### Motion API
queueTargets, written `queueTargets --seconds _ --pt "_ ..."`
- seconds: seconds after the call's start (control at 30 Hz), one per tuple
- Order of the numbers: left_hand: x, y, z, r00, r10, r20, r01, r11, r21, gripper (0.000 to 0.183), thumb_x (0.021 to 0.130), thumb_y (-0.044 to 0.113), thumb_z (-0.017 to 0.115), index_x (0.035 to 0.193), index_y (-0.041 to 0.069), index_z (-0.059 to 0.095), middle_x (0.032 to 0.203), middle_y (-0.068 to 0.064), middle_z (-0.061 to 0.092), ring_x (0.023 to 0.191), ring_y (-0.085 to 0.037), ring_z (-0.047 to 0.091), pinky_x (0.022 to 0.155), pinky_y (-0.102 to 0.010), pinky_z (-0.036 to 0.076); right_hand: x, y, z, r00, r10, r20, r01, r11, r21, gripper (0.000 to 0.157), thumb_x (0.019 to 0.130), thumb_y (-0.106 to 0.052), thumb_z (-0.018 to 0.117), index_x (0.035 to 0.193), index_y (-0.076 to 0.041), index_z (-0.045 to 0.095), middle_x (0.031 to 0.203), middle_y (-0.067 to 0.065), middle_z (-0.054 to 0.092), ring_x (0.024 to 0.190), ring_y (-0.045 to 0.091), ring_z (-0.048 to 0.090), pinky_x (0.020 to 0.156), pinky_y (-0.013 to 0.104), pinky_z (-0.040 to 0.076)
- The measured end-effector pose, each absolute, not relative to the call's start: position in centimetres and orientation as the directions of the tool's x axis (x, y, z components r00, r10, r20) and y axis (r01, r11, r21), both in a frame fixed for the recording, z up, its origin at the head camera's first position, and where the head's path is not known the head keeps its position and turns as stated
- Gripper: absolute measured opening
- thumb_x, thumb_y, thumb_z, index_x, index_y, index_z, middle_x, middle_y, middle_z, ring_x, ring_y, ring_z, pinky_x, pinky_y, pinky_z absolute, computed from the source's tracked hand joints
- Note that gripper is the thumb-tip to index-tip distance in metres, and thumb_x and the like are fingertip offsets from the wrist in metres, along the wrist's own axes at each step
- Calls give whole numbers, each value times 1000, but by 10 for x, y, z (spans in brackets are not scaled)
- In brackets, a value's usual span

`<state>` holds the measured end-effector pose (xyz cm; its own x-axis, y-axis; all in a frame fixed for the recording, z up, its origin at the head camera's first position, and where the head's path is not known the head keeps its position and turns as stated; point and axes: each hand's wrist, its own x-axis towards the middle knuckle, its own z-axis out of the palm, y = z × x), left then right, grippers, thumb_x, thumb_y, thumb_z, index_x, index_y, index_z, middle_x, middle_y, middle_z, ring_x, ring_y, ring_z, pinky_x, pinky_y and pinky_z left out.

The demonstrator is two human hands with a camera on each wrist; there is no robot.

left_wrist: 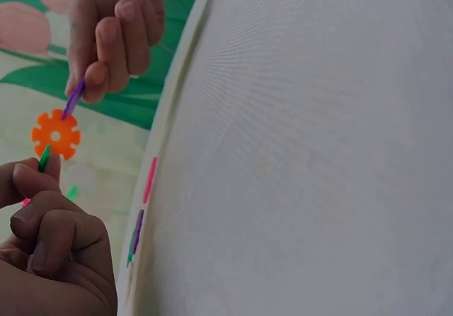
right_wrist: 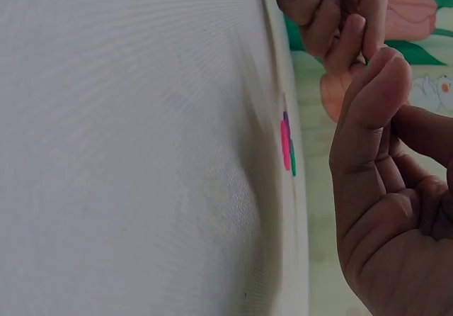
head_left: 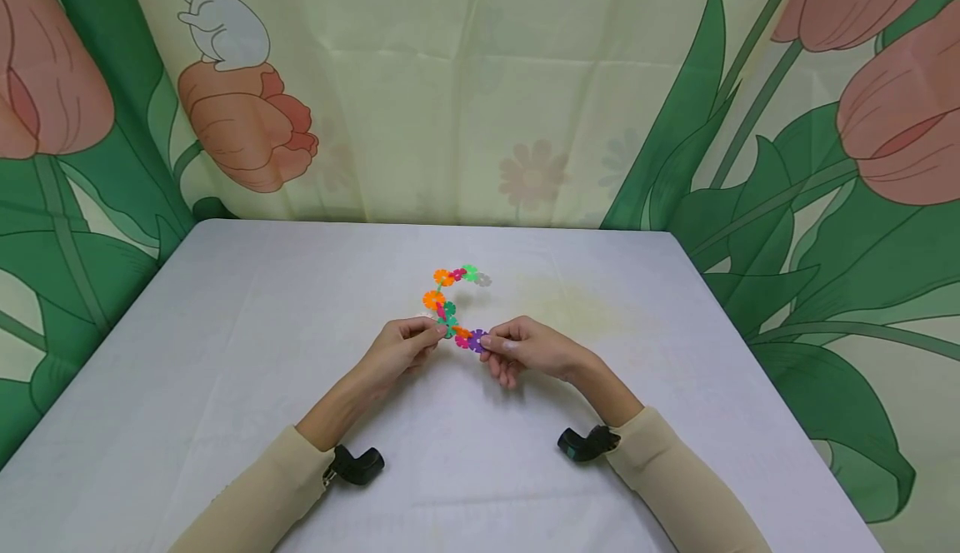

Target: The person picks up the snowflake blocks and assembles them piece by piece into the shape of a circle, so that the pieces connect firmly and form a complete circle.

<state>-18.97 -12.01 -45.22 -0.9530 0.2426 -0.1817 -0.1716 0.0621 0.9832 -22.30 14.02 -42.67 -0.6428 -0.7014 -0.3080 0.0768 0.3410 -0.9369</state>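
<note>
Chain of notched plastic discs [head_left: 450,309] is in both hands, over the middle of the white-covered table [head_left: 225,353]. Left hand [head_left: 399,343], left of table centre, pinches a green disc [left_wrist: 45,158] between thumb and index fingertip; gap closed down to the disc's thickness, other fingers curled. Right hand [head_left: 534,349], right of table centre, pinches a purple disc [head_left: 477,341] by its edge, thumb against fingertip; its contact is hidden in the right wrist view. Between the two pinches, an orange disc [left_wrist: 47,135] joins green to purple, raised above the table. Pink disc [head_left: 462,342] sits just beside the purple one, also over table centre. Rest of chain curves toward the table's far edge: more orange, pink and green pieces, ending in a pale greyish disc [head_left: 483,280]. Can't tell whether that end touches the table. Wrist views also show pink, purple and green pieces [right_wrist: 287,146] edge-on, toward one edge of the table; can't tell if linked to the chain. Beige sleeves [head_left: 675,470] with black wrist devices [head_left: 358,465] extend over the table's near side. Printed backdrop [head_left: 420,120] behind the table: tulips, leaves, white rabbit on a carrot.
</note>
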Motion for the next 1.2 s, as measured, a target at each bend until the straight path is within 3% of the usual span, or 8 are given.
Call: queueTargets --seconds 0.53,1.2 --pt "-189 -121 -452 -951 242 -193 -179 78 981 29 105 24 66 109 -5 65 70 5 48 61 -13 33 54 -25 27 -221 139 -425 -663 -684 -303 61 355 -933 37 111 -20 56 112 18 59 73 0 65 61 13 59 59 23 54" --pt "-186 -118 -452 -949 252 -190 -183 52 982 27 106 23 65 94 -2 62 67 4 44 59 -13 32 54 -24 25 -220 138 -426 -667 -681 -301 72 343 -937 36 111 -19 55 110 17 60 72 -1 65 59 12 58 58 21 54"
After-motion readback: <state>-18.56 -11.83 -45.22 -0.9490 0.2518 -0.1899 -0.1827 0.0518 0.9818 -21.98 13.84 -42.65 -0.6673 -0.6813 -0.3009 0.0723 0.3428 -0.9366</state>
